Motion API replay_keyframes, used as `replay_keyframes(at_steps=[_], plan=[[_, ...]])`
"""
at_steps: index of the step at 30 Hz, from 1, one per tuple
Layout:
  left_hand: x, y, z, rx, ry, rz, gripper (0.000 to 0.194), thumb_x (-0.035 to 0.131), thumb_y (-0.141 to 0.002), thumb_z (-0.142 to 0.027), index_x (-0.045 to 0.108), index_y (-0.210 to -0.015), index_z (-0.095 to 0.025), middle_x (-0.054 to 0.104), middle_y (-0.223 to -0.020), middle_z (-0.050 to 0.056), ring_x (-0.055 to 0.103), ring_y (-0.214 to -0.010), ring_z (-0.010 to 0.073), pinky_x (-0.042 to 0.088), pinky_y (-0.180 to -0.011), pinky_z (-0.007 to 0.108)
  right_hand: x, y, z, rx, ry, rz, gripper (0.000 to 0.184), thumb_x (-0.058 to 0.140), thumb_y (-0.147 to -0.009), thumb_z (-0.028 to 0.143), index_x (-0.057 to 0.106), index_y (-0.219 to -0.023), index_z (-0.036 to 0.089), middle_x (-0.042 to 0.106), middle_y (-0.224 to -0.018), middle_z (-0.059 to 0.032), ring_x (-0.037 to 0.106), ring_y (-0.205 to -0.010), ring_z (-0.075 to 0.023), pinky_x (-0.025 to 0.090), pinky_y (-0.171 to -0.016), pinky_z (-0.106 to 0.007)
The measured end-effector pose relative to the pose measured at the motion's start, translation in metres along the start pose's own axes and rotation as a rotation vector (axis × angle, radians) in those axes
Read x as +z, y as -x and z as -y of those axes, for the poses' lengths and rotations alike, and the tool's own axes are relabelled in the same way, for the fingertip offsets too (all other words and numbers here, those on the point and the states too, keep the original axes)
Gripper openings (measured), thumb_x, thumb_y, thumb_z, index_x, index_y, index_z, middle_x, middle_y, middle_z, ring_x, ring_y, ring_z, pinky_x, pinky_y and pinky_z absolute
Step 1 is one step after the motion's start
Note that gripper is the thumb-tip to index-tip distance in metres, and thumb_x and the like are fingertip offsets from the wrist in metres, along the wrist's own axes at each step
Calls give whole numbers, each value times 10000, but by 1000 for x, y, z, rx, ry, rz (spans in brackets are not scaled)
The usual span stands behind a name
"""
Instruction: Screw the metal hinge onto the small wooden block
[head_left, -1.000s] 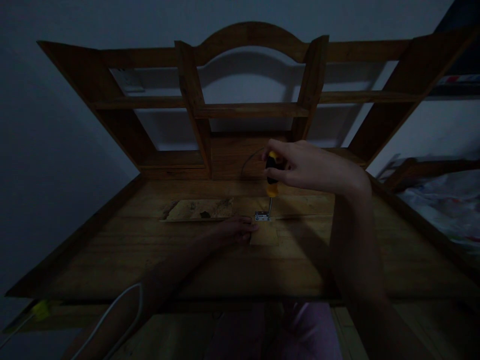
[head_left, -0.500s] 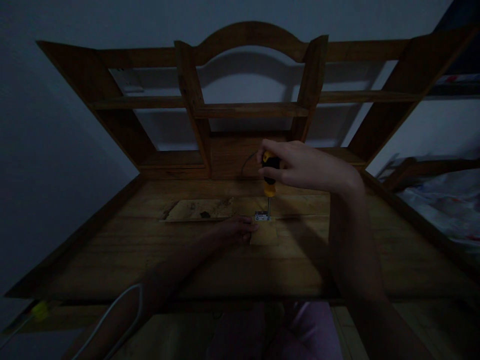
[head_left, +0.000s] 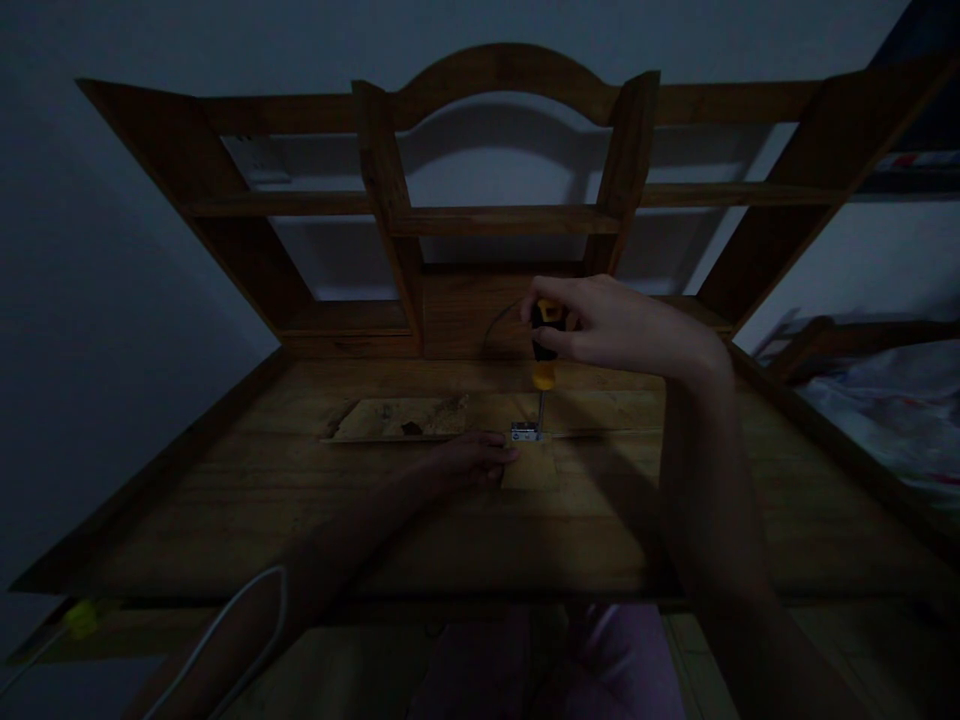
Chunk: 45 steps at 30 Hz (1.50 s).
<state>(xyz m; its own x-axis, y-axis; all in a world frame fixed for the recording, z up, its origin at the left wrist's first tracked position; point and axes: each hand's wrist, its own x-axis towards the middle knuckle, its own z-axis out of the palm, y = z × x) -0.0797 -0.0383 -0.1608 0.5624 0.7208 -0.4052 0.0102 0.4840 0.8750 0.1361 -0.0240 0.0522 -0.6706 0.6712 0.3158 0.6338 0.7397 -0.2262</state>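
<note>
My right hand [head_left: 585,318] is closed around the yellow and black handle of a screwdriver [head_left: 544,375], which stands nearly upright. The shaft points down, and its tip meets the right end of a small metal hinge [head_left: 525,432]. That hinge lies at the far edge of a small, pale wooden block [head_left: 531,468] on the desk. With fingers bent at the block's left edge, my left hand [head_left: 480,455] grips it near the hinge; dim light hides part of the fingers.
A longer rough wooden piece [head_left: 401,418] lies on the desktop [head_left: 360,520] left of the hinge. Wooden shelves [head_left: 502,220] rise at the desk's back. A yellow object [head_left: 81,618] with a cord is at lower left, and clear plastic bags [head_left: 885,400] lie at right.
My right hand and the screwdriver handle have shifted slightly right, and the handle appears turned a little. My left hand, the block and the hinge stay almost where they were.
</note>
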Motion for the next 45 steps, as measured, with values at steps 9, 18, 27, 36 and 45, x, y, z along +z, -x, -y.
replay_keyframes(at_steps=[9,18,27,36,45], plan=[[-2,-1,1,3,8,9,424,904,-664,-401,607,-784,-124,515,-597,-53,406,-484,33,276,-467,186,3,-3,-6,97,69,-27,227,586,-909,366,700,-990,187,732,-1011,-65,666,-932,-230,453,-818,-320],[-2,0,1,15,-20,24,429,889,-686,-435,594,-746,-129,514,-556,-46,403,-464,38,273,-468,188,-3,2,-7,-16,-4,1,172,603,-917,300,693,-1021,196,720,-959,-21,644,-868,-188,436,-770,-293],[-4,-1,2,8,-27,35,365,842,-756,-395,588,-761,-132,531,-569,-38,429,-472,45,288,-475,187,7,-3,-19,-44,20,-23,315,654,-898,449,629,-1098,206,672,-1138,-81,607,-1062,-262,451,-919,-373],[-6,-4,5,17,-15,6,389,875,-711,-392,581,-758,-142,534,-593,-41,446,-487,45,303,-475,180,0,1,-11,-69,-24,27,251,605,-847,203,620,-1098,200,688,-1058,-37,618,-923,-200,428,-801,-297],[-2,1,1,12,-34,-6,422,880,-697,-422,576,-751,-134,518,-566,-39,420,-476,42,279,-480,196,6,5,-6,133,174,-20,370,616,-927,469,594,-1171,192,699,-1027,-97,650,-926,-264,440,-755,-336]])
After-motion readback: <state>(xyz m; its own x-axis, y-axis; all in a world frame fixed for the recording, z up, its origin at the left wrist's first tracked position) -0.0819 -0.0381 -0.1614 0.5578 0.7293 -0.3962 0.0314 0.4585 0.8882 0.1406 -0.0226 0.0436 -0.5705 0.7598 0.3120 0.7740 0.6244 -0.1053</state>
